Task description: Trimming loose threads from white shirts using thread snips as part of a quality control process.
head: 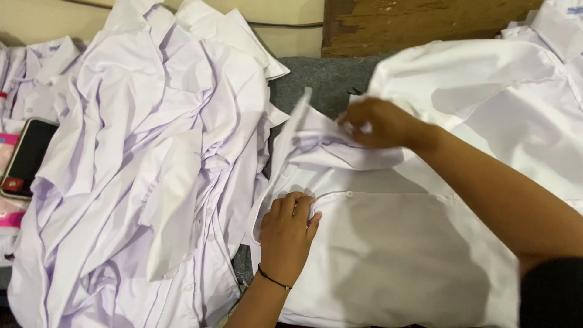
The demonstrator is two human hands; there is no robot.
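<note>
Grey table (328, 79), shirt pile (152, 170), phone (27, 158)

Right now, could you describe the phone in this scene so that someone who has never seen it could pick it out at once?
Start at the big heap of crumpled white shirts filling the left half of the view. Follow it to its left edge, where the phone lies tilted, partly tucked under the cloth. It is the only dark, glossy rectangle among pale fabric, far from the left hand and the right hand.

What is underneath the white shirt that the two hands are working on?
Grey cloth shows beyond the white shirt and in the gap beside the pile of shirts, so it seems to run beneath. Anything else under it is covered.
</note>
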